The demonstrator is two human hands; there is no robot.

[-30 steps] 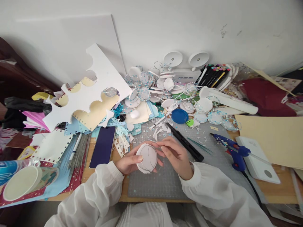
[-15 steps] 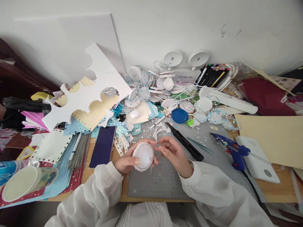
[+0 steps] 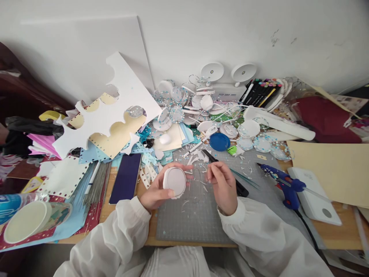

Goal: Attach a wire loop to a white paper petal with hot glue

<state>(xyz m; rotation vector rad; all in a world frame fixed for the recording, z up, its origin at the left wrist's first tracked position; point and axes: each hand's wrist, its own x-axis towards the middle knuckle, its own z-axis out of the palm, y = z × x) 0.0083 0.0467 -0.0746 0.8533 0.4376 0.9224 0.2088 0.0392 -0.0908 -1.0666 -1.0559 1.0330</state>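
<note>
My left hand is wrapped round the edge of a thick white disc, its thumb on the lower front rim and its fingers behind. The disc's flat round face is tilted up toward me, and its edge looks a little ragged. Apart from it, to the right, my right hand has its fingers pinched together; whether anything thin is between them I cannot make out. Partly behind that hand lies a black utility knife. Beneath both hands is a grey cutting mat with thin white shavings on it.
A phone lies left of the mat. Farther right are a blue glue gun and a white box-like device. Decorated white discs crowd the back, near a blue lid. A plastic cup stands front left.
My right hand has moved right, away from the disc, and its fingers have drawn together. The disc is tilted differently in my left hand. Loose curled strips now show between the hands.
</note>
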